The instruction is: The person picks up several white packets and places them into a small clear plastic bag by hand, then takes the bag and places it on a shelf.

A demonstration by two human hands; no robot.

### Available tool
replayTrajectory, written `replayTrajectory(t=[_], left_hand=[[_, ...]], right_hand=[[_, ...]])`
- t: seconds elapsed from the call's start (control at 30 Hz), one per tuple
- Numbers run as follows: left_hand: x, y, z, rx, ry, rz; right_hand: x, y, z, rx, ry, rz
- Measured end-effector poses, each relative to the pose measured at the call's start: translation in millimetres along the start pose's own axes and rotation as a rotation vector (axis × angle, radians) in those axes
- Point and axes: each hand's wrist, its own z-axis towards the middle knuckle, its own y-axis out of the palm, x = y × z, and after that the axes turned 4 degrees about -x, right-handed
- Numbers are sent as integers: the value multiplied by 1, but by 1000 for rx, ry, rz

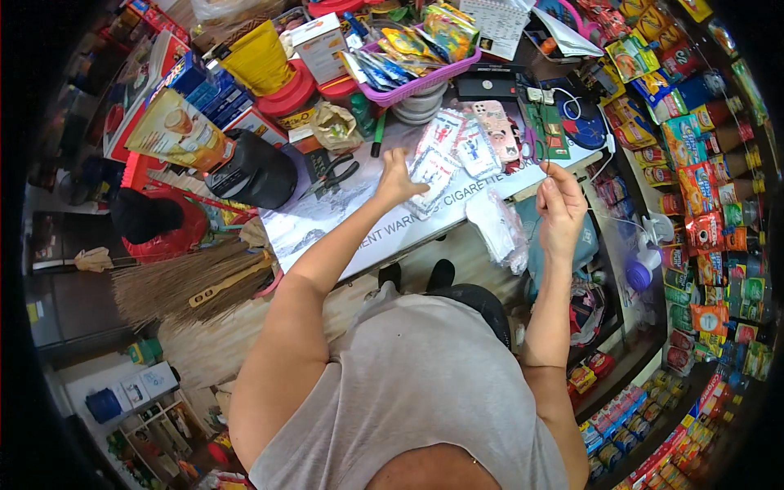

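My left hand (398, 180) is over the table, fingers apart and thumb tip at the edge of a small white cloth piece with blue trim (433, 174); I cannot tell whether they touch. Beside that piece lie one with a red figure (442, 131) and another with a blue figure (476, 150). At the table's front edge, my right hand (560, 199) is raised, thumb and forefinger pinched on a thin dark strand (547, 168). Purple-handled scissors (534, 147) lie just beyond it. A pink phone case (496, 130) is left of the scissors.
Pliers (340, 171) and a green marker (378, 133) lie left of the cloth pieces. A purple basket of sachets (422, 86) stands behind. White folded cloth in plastic (497, 226) hangs over the front edge. A black container (260, 171) stands left; packed shelves (704, 202) line the right.
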Motion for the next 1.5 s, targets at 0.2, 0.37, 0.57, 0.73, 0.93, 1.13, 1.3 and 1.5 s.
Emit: replayTrajectory(t=[0.2, 0.37, 0.57, 0.73, 0.93, 1.13, 1.3, 1.5], left_hand=[[-1, 6, 30, -117, -206, -138], [-15, 20, 42, -218, -117, -121], [28, -22, 24, -197, -32, -888], [47, -54, 15, -156, 77, -962], [68, -84, 6, 10, 136, -888], [88, -111, 0, 52, 136, -1098], [93, -119, 0, 104, 153, -1168], [97, -120, -7, 66, 127, -1138]], right_hand=[[11, 20, 0, -1, -5, -99], [5, 33, -9, -17, 118, 0], [8, 51, -24, -36, 128, -165], [27, 75, -34, -89, 138, -397], [43, 84, -41, -82, 88, -524], [36, 102, -47, -83, -5, -562], [26, 115, -53, -80, -10, -570], [20, 120, -54, -87, 19, -595]])
